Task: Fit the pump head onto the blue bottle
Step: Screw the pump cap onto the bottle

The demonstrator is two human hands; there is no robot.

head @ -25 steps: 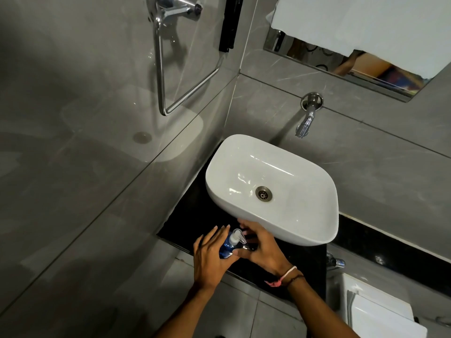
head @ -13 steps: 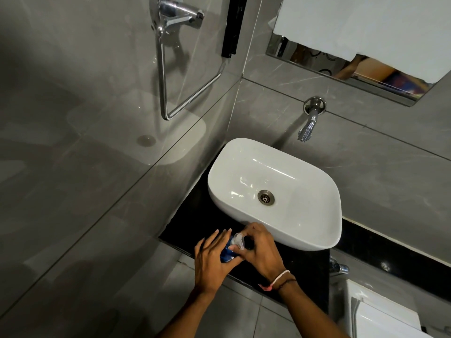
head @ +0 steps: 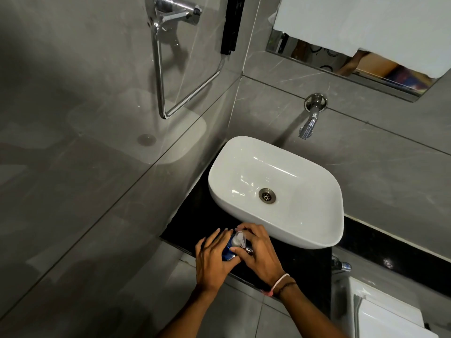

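Observation:
A small blue bottle stands on the black counter in front of the white basin. My left hand wraps its left side, fingers stretched along it. A clear white pump head sits on top of the bottle, its nozzle pointing toward me. My right hand curls around the pump from the right, fingertips at its collar. Most of the bottle is hidden between my hands.
A white oval basin sits on the counter just behind my hands, with a wall tap above it. A chrome towel ring hangs on the left wall. A white toilet cistern stands at the lower right.
My right hand has closed further over the pump head, whose nozzle has turned toward me. My left hand stays on the bottle. The view has shifted slightly.

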